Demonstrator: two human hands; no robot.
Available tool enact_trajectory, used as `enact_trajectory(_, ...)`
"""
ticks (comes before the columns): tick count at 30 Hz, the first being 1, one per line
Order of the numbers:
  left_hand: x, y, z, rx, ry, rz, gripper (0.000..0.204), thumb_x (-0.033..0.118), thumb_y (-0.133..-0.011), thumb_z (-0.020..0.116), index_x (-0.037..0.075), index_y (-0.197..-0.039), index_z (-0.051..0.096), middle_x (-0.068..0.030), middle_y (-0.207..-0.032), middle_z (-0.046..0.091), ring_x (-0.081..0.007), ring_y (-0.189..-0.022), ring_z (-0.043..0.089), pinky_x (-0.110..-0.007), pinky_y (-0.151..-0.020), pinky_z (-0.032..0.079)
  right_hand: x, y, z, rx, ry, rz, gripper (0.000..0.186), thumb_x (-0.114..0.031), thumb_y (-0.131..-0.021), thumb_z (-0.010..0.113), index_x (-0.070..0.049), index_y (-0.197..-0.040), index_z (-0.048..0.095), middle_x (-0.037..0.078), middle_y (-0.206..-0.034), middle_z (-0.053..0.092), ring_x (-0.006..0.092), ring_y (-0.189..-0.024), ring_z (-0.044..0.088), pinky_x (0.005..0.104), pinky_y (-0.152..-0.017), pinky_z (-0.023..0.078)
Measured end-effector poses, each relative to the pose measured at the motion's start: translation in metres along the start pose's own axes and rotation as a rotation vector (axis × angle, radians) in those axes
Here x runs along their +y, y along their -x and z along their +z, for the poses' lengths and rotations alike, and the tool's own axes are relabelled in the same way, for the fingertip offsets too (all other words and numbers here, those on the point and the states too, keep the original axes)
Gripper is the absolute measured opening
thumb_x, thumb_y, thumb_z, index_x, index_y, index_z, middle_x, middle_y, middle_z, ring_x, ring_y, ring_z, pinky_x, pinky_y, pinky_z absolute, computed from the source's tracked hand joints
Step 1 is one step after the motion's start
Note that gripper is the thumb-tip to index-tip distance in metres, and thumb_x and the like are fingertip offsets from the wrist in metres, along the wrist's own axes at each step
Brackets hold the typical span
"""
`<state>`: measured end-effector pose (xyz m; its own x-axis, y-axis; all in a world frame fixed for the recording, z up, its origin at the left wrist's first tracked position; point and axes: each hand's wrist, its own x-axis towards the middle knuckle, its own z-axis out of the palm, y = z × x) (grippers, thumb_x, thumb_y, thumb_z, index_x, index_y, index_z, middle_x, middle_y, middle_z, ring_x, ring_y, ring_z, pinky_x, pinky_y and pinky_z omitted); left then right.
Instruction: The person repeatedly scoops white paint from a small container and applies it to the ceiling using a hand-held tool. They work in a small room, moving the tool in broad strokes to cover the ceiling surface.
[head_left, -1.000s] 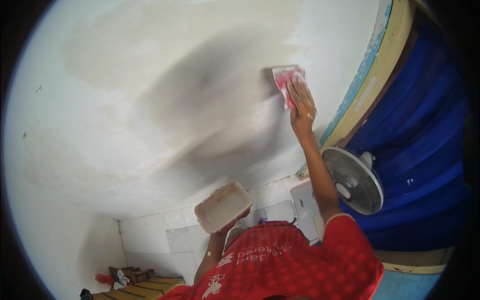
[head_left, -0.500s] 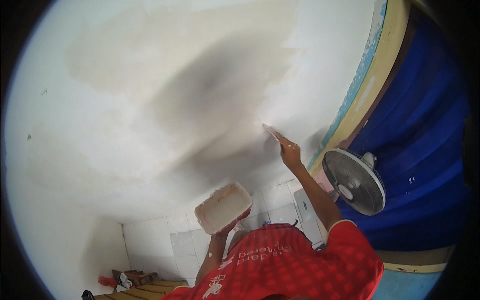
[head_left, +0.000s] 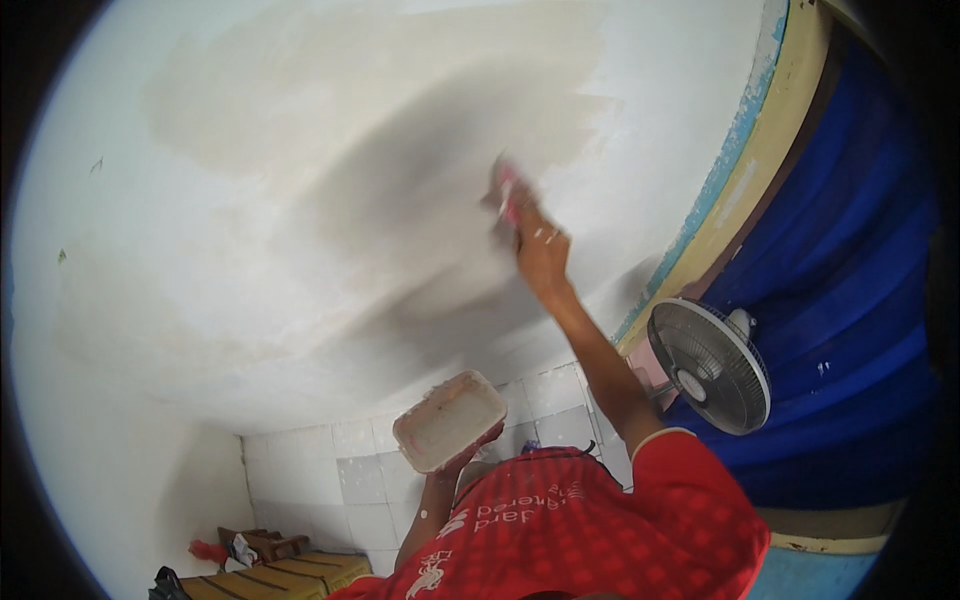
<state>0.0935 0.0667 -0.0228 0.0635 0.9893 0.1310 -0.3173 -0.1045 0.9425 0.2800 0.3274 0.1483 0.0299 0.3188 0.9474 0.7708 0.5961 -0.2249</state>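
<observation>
head view: just above the frame's centre, a blurred pink scraper (head_left: 511,200) points up and slightly left from the right hand (head_left: 543,248), fingers closed on its lower end; whether it touches the pale wall (head_left: 230,240) i cannot tell. well apart, lower in the frame and to the left, the shallow tray (head_left: 437,402), long axis rising rightward, is held from beneath by the nearer left hand (head_left: 478,447), fingers mostly hidden.

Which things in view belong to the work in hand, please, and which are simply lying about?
In use: pink spreader, motion-blurred, in the right hand; off-white rectangular tub in the left hand; patchy wall.

Just nearby: electric fan; blue curtain.
</observation>
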Motion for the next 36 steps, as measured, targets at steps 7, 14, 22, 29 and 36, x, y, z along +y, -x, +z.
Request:
enact_trajectory(7,0.011,0.009,0.008,0.098,-0.024,-0.149,0.071,0.058,-0.087,0.072,0.022,-0.145,0.052,-0.0008,-0.144,0.056,-0.0266,-0.138,0.046,-0.050,-0.120,0.029,0.004,0.100,-0.015,-0.466,-1.140,0.981,0.014,-0.006,-0.098,0.064,-0.001,-0.110,0.069,0.006,-0.097,0.072,0.0141,-0.087,0.070,0.0328,-0.078,0.057)
enact_trajectory(14,-0.001,0.012,0.002,0.062,-0.143,-0.058,0.075,0.058,-0.085,0.075,0.022,-0.146,0.050,-0.0014,-0.147,0.053,-0.0265,-0.141,0.042,-0.050,-0.122,0.025,0.044,0.120,-0.060,-0.189,-1.392,1.245,0.014,-0.004,-0.099,0.063,-0.007,-0.113,0.065,-0.001,-0.102,0.068,0.0081,-0.095,0.066,0.0229,-0.084,0.055)
enact_trajectory(22,-0.006,0.003,0.003,0.028,0.193,-0.086,0.076,0.054,-0.084,0.079,0.021,-0.146,0.050,-0.0012,-0.146,0.053,-0.0259,-0.139,0.044,-0.049,-0.120,0.028,0.048,0.041,-0.079,-0.081,-0.546,0.523,0.030,-0.005,-0.099,0.059,0.007,-0.126,0.066,0.016,-0.132,0.067,0.0294,-0.120,0.065,0.0388,-0.107,0.047)
enact_trajectory(29,0.015,-0.006,0.016,0.048,-0.183,-0.041,0.077,0.051,-0.084,0.080,0.019,-0.147,0.049,-0.0011,-0.144,0.054,-0.0238,-0.138,0.045,-0.046,-0.118,0.033,0.120,0.033,0.003,-0.120,0.079,-0.108,0.060,0.008,-0.080,0.057,-0.008,-0.138,0.062,0.018,-0.148,0.054,0.0425,-0.138,0.049,0.0516,-0.117,0.038)
enact_trajectory(36,-0.006,-0.012,-0.002,0.040,0.935,-0.347,0.063,0.052,-0.095,0.059,0.018,-0.147,0.047,-0.0071,-0.146,0.051,-0.0308,-0.139,0.045,-0.059,-0.115,0.035,0.127,0.153,0.001,-0.368,-0.027,-0.019,0.063,0.006,-0.080,0.059,-0.011,-0.141,0.060,0.018,-0.143,0.058,0.0398,-0.135,0.052,0.0529,-0.114,0.042)
